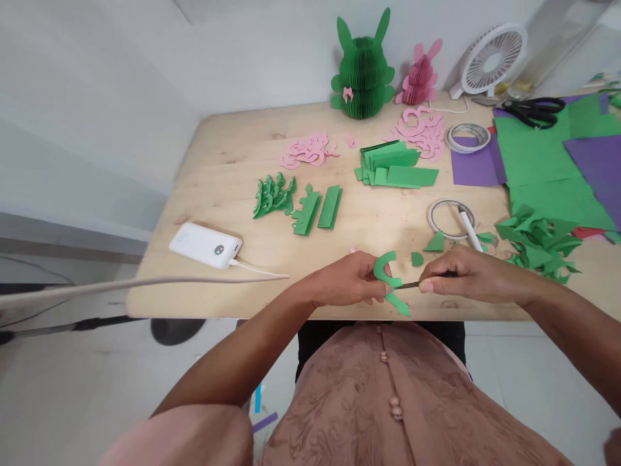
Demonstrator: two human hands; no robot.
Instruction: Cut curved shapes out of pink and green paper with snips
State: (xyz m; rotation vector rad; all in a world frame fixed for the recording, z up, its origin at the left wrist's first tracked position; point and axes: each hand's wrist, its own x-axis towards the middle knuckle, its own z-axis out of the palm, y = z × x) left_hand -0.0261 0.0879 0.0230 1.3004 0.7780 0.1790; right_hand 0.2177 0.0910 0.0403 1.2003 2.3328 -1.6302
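My left hand (356, 278) is closed on a curved green paper cutout (385, 266), pinched near the table's front edge. A green strip (398, 304) hangs below it. In my right hand (460, 275) is a thin dark-bladed tool (407, 285) with a black handle, mostly hidden by the fingers. Its tip meets the paper beside my left fingertips. Small green offcuts (434, 242) lie just beyond my hands. Farther off are two folded green pieces (330, 207) and a pile of cut green shapes (274, 195).
A white power bank (204, 245) with a cable lies at left. Pink cutouts (310, 150), folded green strips (400, 165), tape rolls (468, 138), a white marker (469, 228) and black scissors (533, 113) lie about. Paper rabbits (366, 77) and a fan (492, 61) stand behind.
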